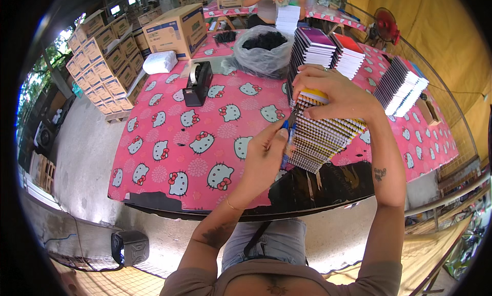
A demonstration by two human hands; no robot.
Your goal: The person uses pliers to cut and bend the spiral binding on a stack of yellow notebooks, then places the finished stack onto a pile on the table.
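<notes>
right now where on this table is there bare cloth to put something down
The widest free patch is the pink patterned tablecloth left of the left hand, running from the tape dispenser to the near edge. It is crowded right of there: the right hand presses on the stack of notebooks, with more notebook stacks and a bag of dark bindings behind.

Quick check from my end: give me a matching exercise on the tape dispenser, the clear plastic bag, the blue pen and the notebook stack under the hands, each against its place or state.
Things:
1. tape dispenser
2. clear plastic bag
3. blue pen
4. notebook stack

Places or states:
A. pressed from above by the right hand
B. held in the left hand
C. black, standing alone on the pink cloth
D. open, full of dark items

Pairs: 1-C, 2-D, 3-B, 4-A
</notes>
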